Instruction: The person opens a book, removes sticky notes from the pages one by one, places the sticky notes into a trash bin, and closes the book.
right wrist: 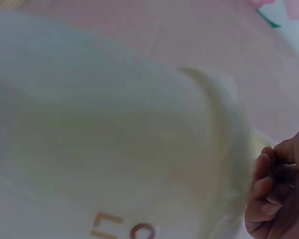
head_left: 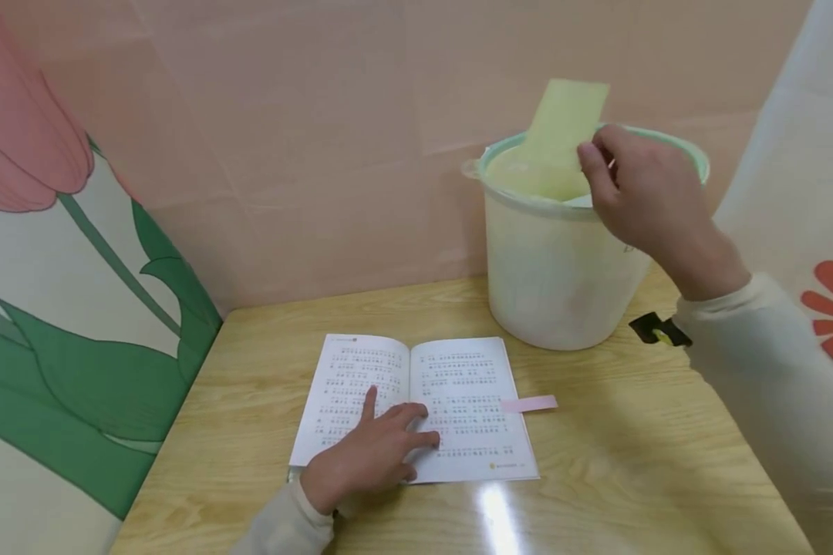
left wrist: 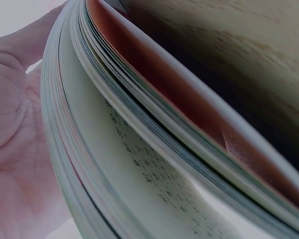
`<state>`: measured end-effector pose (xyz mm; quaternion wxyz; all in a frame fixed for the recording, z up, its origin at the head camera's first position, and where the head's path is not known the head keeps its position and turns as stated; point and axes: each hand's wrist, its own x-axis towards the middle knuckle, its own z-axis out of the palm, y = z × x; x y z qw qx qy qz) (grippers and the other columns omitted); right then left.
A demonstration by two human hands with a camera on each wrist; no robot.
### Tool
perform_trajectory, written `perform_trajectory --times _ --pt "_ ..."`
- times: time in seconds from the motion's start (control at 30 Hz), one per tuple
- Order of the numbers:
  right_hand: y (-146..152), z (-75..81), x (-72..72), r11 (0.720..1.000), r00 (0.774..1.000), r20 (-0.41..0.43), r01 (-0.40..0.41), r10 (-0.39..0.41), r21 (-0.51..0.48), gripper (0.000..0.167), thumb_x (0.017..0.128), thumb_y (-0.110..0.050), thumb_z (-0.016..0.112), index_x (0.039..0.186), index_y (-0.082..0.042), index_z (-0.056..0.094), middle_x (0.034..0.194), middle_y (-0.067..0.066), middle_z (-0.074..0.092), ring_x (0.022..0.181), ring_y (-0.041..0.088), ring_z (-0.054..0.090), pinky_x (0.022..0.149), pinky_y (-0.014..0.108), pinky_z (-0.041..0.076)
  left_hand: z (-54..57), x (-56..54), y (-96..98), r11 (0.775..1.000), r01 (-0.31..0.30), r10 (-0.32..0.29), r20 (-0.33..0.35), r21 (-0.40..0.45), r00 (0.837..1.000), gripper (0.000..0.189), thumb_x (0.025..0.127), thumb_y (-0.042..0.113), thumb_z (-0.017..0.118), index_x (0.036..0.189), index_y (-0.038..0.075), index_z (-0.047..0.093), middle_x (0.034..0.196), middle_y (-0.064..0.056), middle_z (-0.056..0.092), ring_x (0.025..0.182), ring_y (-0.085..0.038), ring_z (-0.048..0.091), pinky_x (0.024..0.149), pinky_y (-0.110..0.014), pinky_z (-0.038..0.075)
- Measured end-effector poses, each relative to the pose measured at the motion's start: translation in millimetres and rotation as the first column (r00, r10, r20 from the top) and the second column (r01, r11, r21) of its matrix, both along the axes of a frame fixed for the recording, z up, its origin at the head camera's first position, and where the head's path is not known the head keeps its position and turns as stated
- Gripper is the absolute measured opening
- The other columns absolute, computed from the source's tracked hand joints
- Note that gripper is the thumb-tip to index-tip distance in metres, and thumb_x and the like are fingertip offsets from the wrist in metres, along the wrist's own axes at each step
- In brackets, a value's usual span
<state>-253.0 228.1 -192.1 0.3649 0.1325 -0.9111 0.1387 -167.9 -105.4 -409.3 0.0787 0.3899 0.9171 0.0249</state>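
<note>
An open book [head_left: 468, 385] with printed pages lies on the wooden table. Across its lower middle rests my left hand [head_left: 371, 455], fingers spread over the pages; the left wrist view shows the palm beside the curved page edges [left wrist: 154, 134]. At the upper right, my right hand [head_left: 642, 189] pinches a yellow-green paper strip [head_left: 569, 116] between thumb and fingers, above the rim of a pale bucket [head_left: 562, 270]. The strip's lower part stands in front of the bucket's opening. In the right wrist view the curled fingers [right wrist: 261, 199] are beside the bucket's rim.
A pink paper slip [head_left: 531, 404] sticks out from the book's right page. Something white [head_left: 580, 201] shows inside the bucket near its rim. A small black strap piece [head_left: 659, 330] hangs at the right sleeve. Walls with flower pictures border the table [head_left: 250, 378].
</note>
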Motion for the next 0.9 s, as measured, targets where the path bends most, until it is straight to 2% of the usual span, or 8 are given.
perform_trajectory --times 0.1,0.2,0.4,0.6,0.73,0.9 --pt "10.5 3.8 -11.3 0.997 0.995 0.064 0.075 -0.076 0.004 0.039 0.105 -0.031 0.038 0.090 -0.001 0.058 0.078 0.020 0.060 0.067 0.037 0.053 0.054 0.042 0.033 -0.3 -0.4 1.6 1.000 -0.007 0.007 0.000 -0.005 1.000 0.049 0.084 0.031 0.078 0.130 0.041 0.062 0.149 0.002 0.047 0.141 -0.020 0.044 0.110 -0.077 0.018" --pt "20.2 5.6 -20.2 0.989 0.981 0.126 0.147 -0.149 0.029 0.042 0.105 -0.036 0.035 0.087 -0.004 0.056 0.078 0.019 0.058 0.068 0.038 0.052 0.052 0.045 0.033 -0.8 -0.7 3.5 1.000 -0.008 0.008 0.002 -0.002 1.000 0.050 0.084 0.031 0.078 0.130 0.041 0.062 0.149 0.002 0.047 0.142 -0.020 0.043 0.110 -0.077 0.018" --pt "34.5 -2.6 -29.6 0.984 0.970 0.166 0.174 -0.180 0.047 0.048 0.106 -0.038 0.029 0.073 -0.008 0.045 0.065 0.014 0.046 0.061 0.035 0.046 0.054 0.041 0.030 -1.3 -0.4 6.8 1.000 -0.003 0.003 0.005 -0.002 1.000 0.049 0.084 0.032 0.078 0.130 0.041 0.061 0.149 0.001 0.047 0.142 -0.020 0.043 0.111 -0.077 0.018" --pt "34.9 -7.7 -27.8 0.986 0.981 0.097 0.167 -0.167 0.009 0.048 0.105 -0.037 0.030 0.069 -0.008 0.045 0.060 0.013 0.043 0.057 0.033 0.042 0.053 0.041 0.027 -1.0 -0.2 8.2 1.000 -0.009 0.009 0.009 -0.007 1.000 0.050 0.085 0.032 0.078 0.131 0.041 0.061 0.150 0.002 0.047 0.142 -0.020 0.043 0.111 -0.076 0.017" --pt "29.5 -12.6 -21.4 0.993 0.993 -0.007 0.120 -0.120 -0.004 0.048 0.105 -0.032 0.034 0.065 -0.007 0.043 0.057 0.013 0.040 0.054 0.031 0.038 0.052 0.040 0.026 -0.5 0.0 8.3 1.000 -0.015 0.015 0.022 -0.003 1.000 0.050 0.085 0.032 0.077 0.131 0.042 0.061 0.151 0.002 0.046 0.143 -0.020 0.041 0.112 -0.076 0.016" --pt "21.6 -20.9 -7.8 0.998 0.989 -0.137 0.046 -0.052 -0.045 0.047 0.104 -0.024 0.038 0.062 -0.004 0.042 0.055 0.013 0.037 0.055 0.031 0.035 0.054 0.039 0.024 -1.9 0.1 8.9 1.000 -0.016 0.016 0.025 -0.001 1.000 0.051 0.086 0.033 0.077 0.132 0.043 0.060 0.151 0.002 0.045 0.144 -0.019 0.040 0.112 -0.076 0.015"
